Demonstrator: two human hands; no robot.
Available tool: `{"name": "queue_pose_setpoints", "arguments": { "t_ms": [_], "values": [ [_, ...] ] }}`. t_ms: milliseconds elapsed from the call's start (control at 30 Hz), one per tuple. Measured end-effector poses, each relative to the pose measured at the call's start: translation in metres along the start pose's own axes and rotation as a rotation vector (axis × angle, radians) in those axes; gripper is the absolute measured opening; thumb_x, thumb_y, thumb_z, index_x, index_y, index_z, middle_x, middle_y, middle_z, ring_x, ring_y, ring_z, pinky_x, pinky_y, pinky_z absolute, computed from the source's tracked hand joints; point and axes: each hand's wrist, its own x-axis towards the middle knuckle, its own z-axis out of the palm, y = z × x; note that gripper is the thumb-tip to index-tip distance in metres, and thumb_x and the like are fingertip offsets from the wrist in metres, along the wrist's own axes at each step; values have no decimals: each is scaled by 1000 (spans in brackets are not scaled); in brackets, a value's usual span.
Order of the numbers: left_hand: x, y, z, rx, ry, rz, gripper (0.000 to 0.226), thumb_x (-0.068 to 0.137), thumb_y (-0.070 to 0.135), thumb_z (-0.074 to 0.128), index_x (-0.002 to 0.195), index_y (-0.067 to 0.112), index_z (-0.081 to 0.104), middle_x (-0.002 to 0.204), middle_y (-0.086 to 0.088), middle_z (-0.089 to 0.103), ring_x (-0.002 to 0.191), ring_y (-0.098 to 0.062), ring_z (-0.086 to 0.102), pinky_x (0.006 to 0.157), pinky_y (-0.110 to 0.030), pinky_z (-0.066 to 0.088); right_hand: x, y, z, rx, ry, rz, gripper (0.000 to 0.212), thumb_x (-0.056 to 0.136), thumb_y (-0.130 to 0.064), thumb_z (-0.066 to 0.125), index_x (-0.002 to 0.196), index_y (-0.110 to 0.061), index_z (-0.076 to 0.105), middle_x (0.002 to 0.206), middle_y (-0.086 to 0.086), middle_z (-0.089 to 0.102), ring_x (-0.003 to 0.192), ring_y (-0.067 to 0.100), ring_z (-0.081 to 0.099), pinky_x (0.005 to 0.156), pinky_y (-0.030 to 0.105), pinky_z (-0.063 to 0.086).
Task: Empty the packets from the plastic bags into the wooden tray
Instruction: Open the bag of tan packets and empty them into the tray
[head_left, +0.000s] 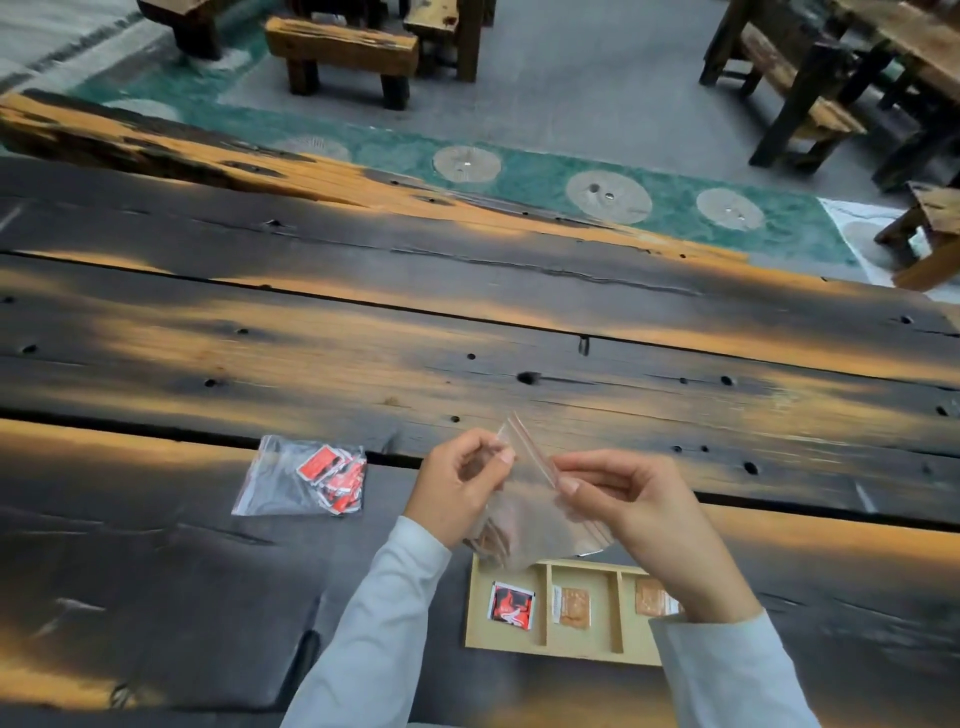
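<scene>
Low in the middle of the frame, both hands held a clear zip bag (524, 499) up above the dark plank table (363, 332). The left hand (457, 493) had thumb and forefinger pinched together on one lip of the bag's mouth; the right hand (639, 514) was pinched on the other lip, by the red-edged zip strip. The mouth pointed up and away towards the centre of the frame, and the bag's long axis slanted down and left to its bottom corner, where brown packets (491, 543) had bunched just under the left wrist. That corner hung right over the wooden tray (550, 652), directly below the hands at the lower centre. To tip the load out, I judged the mouth would have to swing down towards the tray.

The tray's compartments held a red-and-black packet (511, 605) on the left and tan packets (572, 607) beside it. A second bag (298, 483), of red packets, lay flat to the left, nearer the left hand. No print was legible.
</scene>
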Motion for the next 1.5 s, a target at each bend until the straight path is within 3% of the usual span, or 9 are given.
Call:
{"name": "queue_pose_setpoints", "arguments": {
  "t_ms": [100, 233, 433, 700, 1000, 1100, 1267, 1400, 1500],
  "values": [
    [-2, 0, 16, 57, 34, -39, 5, 84, 29, 63, 83, 25, 64, 72, 19, 63, 71, 0, 59, 74, -22, 45, 0, 4, -12, -17, -27, -2, 25, 89, 5, 73, 102, -15, 81, 92, 3, 83, 89, 17, 79, 82, 27, 63],
    [-8, 3, 39, 163, 229, -123, 33, 81, 36, 69, 113, 31, 62, 108, 10, 67, 104, -4, 63, 88, -22, 48, 4, 17, -25, 4, 33, 3, 21, 85, 4, 77, 95, -14, 81, 87, 6, 83, 87, 20, 79, 83, 30, 63],
    [-18, 20, 79, 71, 154, -255, 30, 72, 45, 79, 71, 18, 67, 73, -1, 71, 63, -15, 66, 65, -36, 58, 4, 32, -43, 47, 84, 15, 18, 79, 7, 81, 88, -9, 80, 79, 9, 82, 77, 14, 78, 72, 22, 61],
    [-19, 29, 118, 81, 120, -239, 12, 87, 22, 72, 79, 12, 73, 72, -3, 74, 57, -13, 67, 57, -24, 52, -4, 44, -73, 111, 167, 50, 16, 72, 1, 88, 84, -3, 77, 70, 13, 79, 59, 7, 70, 54, 12, 49],
    [-13, 25, 107, 300, 220, -200, 12, 84, 18, 72, 72, 15, 72, 64, -3, 71, 63, -22, 67, 71, -38, 59, -21, 78, -129, 296, 386, 73, 14, 80, -2, 82, 93, -6, 77, 72, 8, 78, 70, 16, 71, 72, 29, 58],
    [-13, 35, 124, 449, 97, -162, 14, 86, 23, 68, 72, 18, 71, 66, -2, 72, 70, -26, 69, 73, -39, 59, -30, 97, -147, 351, 371, 109, 6, 88, -10, 75, 94, -9, 78, 77, 6, 79, 76, 16, 72, 75, 30, 58],
    [-10, 57, 174, 528, -88, -82, 26, 80, 39, 58, 77, 17, 71, 69, 0, 71, 70, -21, 66, 74, -39, 57, -28, 143, -156, 503, 463, 292, 26, 101, -20, 60, 108, 0, 73, 80, 9, 77, 78, 21, 71, 74, 28, 61],
    [-11, 86, 197, 436, -167, -43, 21, 80, 36, 61, 76, 17, 70, 69, -4, 71, 68, -24, 66, 73, -39, 58, -25, 176, -157, 631, 366, 490, 38, 105, -27, 53, 131, 1, 59, 114, 20, 71, 105, 30, 69, 90, 37, 55],
    [-13, 105, 204, 299, -213, -45, 17, 79, 30, 63, 74, 15, 69, 67, -5, 70, 60, -20, 64, 69, -36, 57, -30, 178, -159, 913, 266, 555, 56, 98, -41, 57, 138, -1, 59, 111, 19, 73, 98, 33, 70, 90, 45, 54]
  ]
}}
